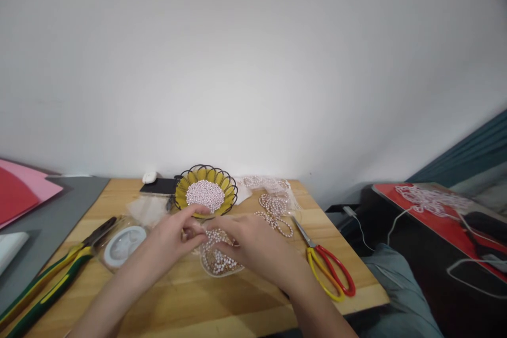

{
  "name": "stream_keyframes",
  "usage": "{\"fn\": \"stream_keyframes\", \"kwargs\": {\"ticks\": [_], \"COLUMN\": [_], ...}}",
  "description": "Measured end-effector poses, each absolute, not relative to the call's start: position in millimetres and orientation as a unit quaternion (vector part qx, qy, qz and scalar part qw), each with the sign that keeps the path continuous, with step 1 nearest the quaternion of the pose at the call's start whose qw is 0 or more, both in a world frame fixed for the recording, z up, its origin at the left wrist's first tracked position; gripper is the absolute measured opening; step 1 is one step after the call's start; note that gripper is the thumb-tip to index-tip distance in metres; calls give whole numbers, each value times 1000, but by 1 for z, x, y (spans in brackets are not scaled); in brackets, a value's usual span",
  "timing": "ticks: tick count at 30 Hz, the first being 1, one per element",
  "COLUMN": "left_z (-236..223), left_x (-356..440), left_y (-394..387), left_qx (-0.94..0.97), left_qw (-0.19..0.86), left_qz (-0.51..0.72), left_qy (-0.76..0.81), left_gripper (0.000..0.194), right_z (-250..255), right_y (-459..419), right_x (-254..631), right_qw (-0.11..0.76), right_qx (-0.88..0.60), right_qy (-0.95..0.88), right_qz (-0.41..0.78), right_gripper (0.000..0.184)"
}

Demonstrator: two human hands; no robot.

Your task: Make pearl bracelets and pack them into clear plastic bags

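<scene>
My left hand (174, 232) is curled beside a clear plastic container of beads (219, 261), its thumb and fingers bent toward each other around something small and unclear. Over the container's upper right, my right hand (253, 243) has its fingers closed together; what they hold is hidden. White and gold-coloured beads fill the container, which rests on the wooden table (190, 301). Just behind both hands stands a yellow basket with a black wire rim (229, 198), holding a heap of pale pink beads (205, 195).
Strings of pink beads (275, 211) lie at the back right, near red-and-yellow scissors (330, 272). On the left are green-and-yellow pliers (59, 280) and a round white mould (125, 245). Further right, a red-topped surface (390, 190) bears more bead strings (430, 200).
</scene>
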State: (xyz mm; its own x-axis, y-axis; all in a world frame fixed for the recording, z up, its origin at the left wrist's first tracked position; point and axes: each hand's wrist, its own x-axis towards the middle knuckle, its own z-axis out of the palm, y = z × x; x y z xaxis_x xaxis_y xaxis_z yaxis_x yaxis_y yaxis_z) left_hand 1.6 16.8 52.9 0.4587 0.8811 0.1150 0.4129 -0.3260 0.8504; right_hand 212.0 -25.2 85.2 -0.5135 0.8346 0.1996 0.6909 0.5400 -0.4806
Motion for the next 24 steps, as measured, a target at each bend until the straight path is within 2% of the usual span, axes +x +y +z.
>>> {"fn": "stream_keyframes", "kwargs": {"ticks": [4, 8, 13, 17, 20, 24], "left_z": [56, 56, 50, 41, 37, 36], "left_x": [-1, -11, -18, -15, -13, -19], "left_y": [15, 10, 1, 1, 8, 19], "left_qx": [770, 783, 809, 802, 820, 833], "left_qw": [388, 358, 340, 347, 285, 207], "left_qz": [278, 295, 279, 251, 233, 215], "left_qy": [423, 415, 391, 417, 438, 466], "left_gripper": [30, 21, 24, 24, 26, 27], "right_z": [82, 82, 78, 68, 64, 69], "right_y": [-25, -26, -22, -13, -6, -3], "right_x": [210, 216, 217, 215, 222, 241], "right_qw": [200, 243, 273, 315, 335, 346], "right_qx": [-474, -478, -512, -513, -479, -419], "right_qy": [-843, -817, -777, -733, -695, -702], "right_qz": [160, 213, 245, 316, 418, 460], "right_gripper": [11, 15, 14, 10, 5, 18]}}
